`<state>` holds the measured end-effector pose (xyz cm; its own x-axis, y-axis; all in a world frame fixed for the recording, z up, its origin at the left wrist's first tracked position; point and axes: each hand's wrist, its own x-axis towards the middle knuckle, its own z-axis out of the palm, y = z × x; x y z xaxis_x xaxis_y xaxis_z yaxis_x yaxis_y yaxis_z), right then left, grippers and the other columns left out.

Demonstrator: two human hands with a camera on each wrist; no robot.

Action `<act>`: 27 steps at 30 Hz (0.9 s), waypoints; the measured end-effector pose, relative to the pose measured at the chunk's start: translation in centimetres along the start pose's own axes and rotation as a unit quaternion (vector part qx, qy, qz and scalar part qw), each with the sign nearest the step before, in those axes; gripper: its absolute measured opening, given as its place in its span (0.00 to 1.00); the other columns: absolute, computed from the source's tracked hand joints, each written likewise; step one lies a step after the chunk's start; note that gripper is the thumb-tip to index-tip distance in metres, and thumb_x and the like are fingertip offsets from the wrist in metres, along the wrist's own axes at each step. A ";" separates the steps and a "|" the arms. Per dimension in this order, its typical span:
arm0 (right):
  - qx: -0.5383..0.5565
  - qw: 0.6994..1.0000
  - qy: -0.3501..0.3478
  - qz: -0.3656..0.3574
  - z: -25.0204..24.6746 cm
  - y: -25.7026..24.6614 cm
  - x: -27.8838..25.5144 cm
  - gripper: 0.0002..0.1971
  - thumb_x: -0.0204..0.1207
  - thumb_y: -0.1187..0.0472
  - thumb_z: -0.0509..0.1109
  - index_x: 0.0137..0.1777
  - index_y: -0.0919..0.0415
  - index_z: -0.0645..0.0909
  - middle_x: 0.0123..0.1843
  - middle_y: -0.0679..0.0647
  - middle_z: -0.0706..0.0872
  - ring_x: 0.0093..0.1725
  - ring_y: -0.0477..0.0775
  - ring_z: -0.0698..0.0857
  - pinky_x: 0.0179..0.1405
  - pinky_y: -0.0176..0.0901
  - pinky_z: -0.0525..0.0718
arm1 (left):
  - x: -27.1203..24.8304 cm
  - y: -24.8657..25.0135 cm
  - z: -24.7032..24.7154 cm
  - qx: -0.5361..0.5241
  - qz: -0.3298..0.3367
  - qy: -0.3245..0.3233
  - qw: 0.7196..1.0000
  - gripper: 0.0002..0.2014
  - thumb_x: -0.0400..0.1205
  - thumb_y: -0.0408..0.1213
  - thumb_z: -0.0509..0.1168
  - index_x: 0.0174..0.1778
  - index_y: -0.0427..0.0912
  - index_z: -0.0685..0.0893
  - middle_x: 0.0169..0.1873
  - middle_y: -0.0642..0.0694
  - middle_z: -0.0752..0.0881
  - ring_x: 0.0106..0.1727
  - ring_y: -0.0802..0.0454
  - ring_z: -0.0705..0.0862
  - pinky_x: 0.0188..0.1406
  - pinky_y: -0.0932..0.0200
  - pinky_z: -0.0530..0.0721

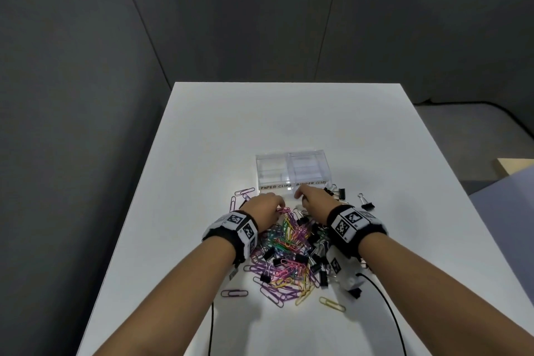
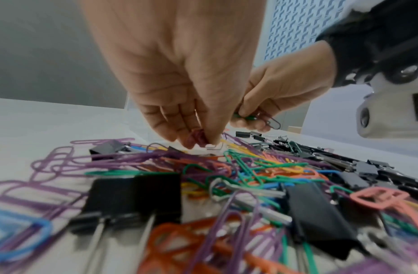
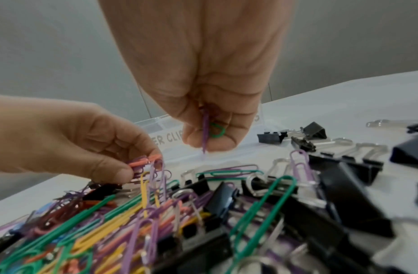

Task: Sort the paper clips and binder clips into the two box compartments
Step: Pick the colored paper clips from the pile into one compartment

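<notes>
The box (image 1: 291, 172) is seen to be of clear, glossy plastic, with 2 paper labels along its front wall. The paper clips (image 1: 284, 243) are coated in smooth coloured plastic, slightly shiny. The binder clips (image 3: 343, 187) are made of black metal with a dull sheen, and their wire handles (image 3: 257, 182) are bright, polished metal. The table (image 1: 260, 124) is given a smooth, matt white finish. The wristbands (image 1: 231, 233) are of black cloth.

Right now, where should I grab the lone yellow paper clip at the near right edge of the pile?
Pinch the yellow paper clip across its long sides, from straight above. It lies flat on the table, apart from the pile, so nothing should tangle. The right hand, nearer, already holds clips.
</notes>
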<state>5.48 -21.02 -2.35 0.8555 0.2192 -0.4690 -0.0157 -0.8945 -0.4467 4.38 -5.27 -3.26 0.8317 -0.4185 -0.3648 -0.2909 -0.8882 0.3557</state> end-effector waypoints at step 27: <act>-0.170 0.982 -0.040 -0.078 3.4 -3.1 -0.8 0.12 0.82 0.57 0.62 0.61 0.62 0.74 0.62 0.60 0.79 0.56 0.62 0.83 0.53 0.51 0.81 | -2.9 -4.3 -0.7 -0.079 -0.093 0.033 0.992 0.17 0.88 0.45 0.51 0.58 0.35 0.77 0.52 0.35 0.86 0.52 0.38 0.84 0.44 0.53 0.74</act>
<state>3.08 -17.05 -3.16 0.7906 0.3814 -0.4791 0.2975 -0.9230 -0.2440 3.59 -0.08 -3.11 0.8947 -0.2314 -0.3819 -0.0551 -0.9060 0.4198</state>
